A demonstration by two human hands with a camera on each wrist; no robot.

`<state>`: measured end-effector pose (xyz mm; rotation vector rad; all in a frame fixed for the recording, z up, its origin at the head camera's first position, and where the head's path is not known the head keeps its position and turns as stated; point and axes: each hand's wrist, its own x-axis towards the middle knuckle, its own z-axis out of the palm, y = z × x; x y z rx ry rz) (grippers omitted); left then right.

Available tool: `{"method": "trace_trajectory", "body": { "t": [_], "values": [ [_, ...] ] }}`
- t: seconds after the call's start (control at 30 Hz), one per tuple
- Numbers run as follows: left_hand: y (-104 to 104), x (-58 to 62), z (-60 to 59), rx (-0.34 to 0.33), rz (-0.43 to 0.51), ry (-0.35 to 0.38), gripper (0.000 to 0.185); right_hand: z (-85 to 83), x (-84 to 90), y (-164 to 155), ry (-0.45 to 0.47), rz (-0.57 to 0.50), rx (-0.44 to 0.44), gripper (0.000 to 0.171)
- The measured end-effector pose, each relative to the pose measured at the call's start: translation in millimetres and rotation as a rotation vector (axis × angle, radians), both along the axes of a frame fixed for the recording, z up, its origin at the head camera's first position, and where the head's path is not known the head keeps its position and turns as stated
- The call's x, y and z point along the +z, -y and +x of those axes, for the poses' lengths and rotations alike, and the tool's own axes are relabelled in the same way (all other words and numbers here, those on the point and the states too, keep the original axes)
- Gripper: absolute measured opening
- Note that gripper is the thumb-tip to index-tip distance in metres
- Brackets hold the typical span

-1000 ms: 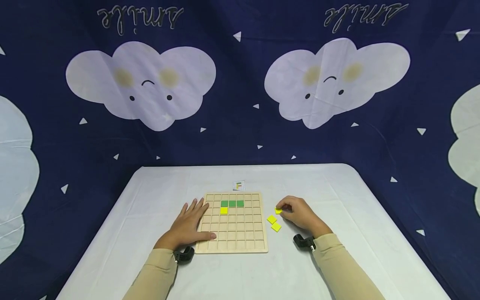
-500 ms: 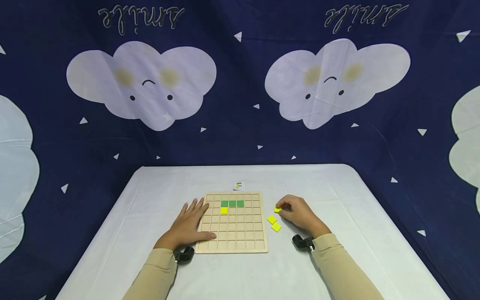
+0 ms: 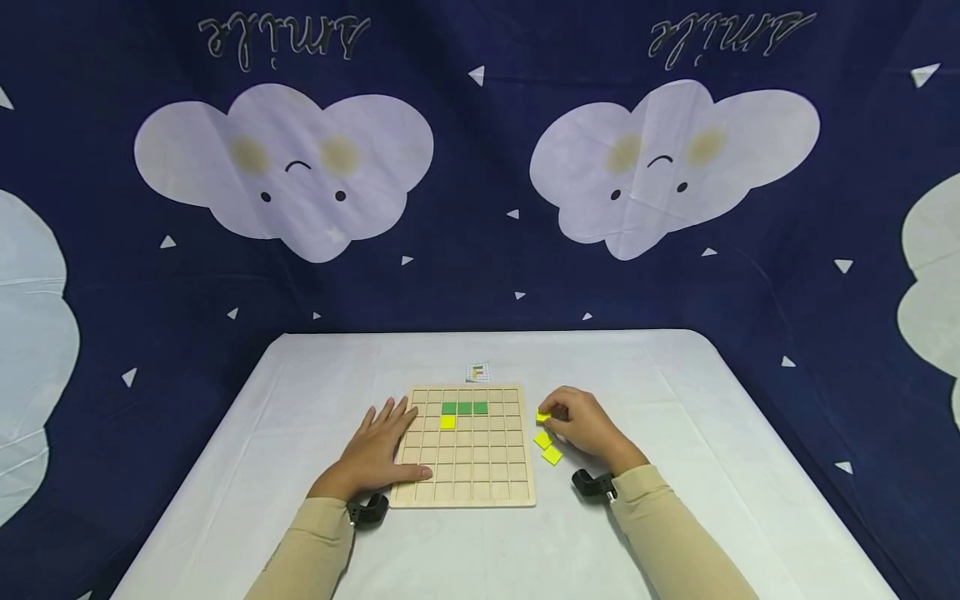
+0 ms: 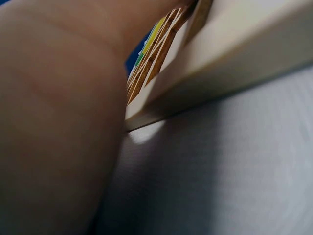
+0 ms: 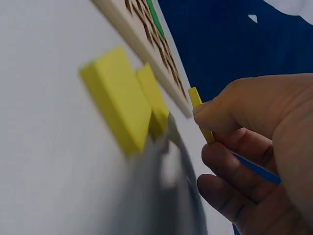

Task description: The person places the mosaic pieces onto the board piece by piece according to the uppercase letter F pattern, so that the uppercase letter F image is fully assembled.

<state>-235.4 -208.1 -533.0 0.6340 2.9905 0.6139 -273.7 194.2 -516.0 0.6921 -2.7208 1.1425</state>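
My right hand (image 3: 585, 423) pinches a yellow square tile (image 5: 194, 96) between thumb and fingers, just right of the board in the head view. Two more yellow tiles (image 3: 547, 447) lie on the table under that hand; the right wrist view shows them close up as thick yellow pieces (image 5: 120, 100). The wooden grid board (image 3: 480, 497) holds a row of three green tiles (image 3: 465, 408), with one yellow tile (image 3: 447, 422) below the leftmost. My left hand (image 3: 378, 450) rests with spread fingers on the board's left edge, thumb across its lower cells.
A small printed card with a coloured grid pattern (image 3: 477, 372) lies behind the board. White cloth covers the table (image 3: 637, 367). A dark blue curtain with clouds (image 3: 480, 275) hangs at the back. Each wrist wears a black camera (image 3: 592, 485).
My right hand has lifted the yellow tile and carried it left, toward the board's right edge. My left hand and the tiles on the board have stayed in place.
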Motion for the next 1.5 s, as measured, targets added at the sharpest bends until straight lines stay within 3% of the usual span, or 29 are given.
{"method": "trace_trajectory", "body": {
  "t": [0.5, 1.0, 1.5],
  "values": [
    [1, -1.3, -1.1, -0.003, -0.008, -0.001, 0.123, 1.2, 10.2, 50, -0.009, 0.021, 0.145, 0.014],
    [1, -1.8, -1.2, 0.003, -0.010, 0.010, 0.122, 5.0, 8.2, 94, -0.040, 0.104, 0.279, 0.018],
    [1, -2.1, -1.2, 0.002, -0.018, 0.008, 0.122, 7.7, 11.7, 124, -0.029, 0.136, 0.348, 0.015]
  ]
}}
